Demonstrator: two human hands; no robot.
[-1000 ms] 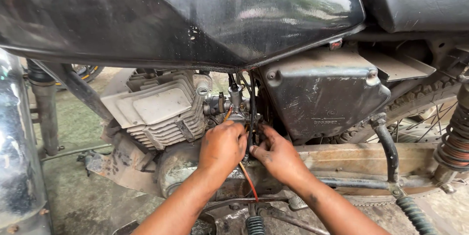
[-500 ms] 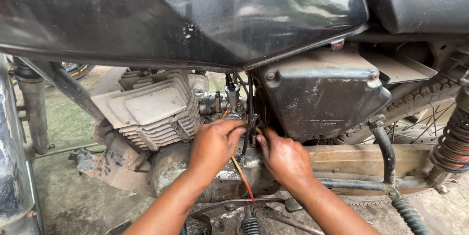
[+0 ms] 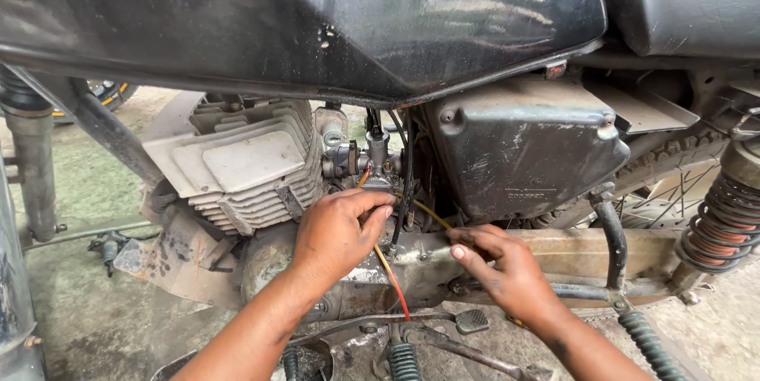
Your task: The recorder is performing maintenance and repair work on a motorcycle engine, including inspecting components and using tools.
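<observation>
I look at the side of a motorcycle under its black fuel tank. My left hand reaches up under the small metal carburettor beside the finned grey engine cylinder, its fingertips pinched at the carburettor's underside. An orange-red hose hangs down from there past that hand. My right hand hovers lower right in front of the dirty engine case, fingers spread and holding nothing. A yellowish hose runs between the two hands.
A black side box sits right of the carburettor. Rear spring and tyre are at far right. A foot peg and lever lie below my hands. The front fork tube stands at left over wet concrete ground.
My right hand has drawn back from the carburettor, moving down and right and spreading its fingers. My left hand stays under the carburettor. The view has shifted slightly.
</observation>
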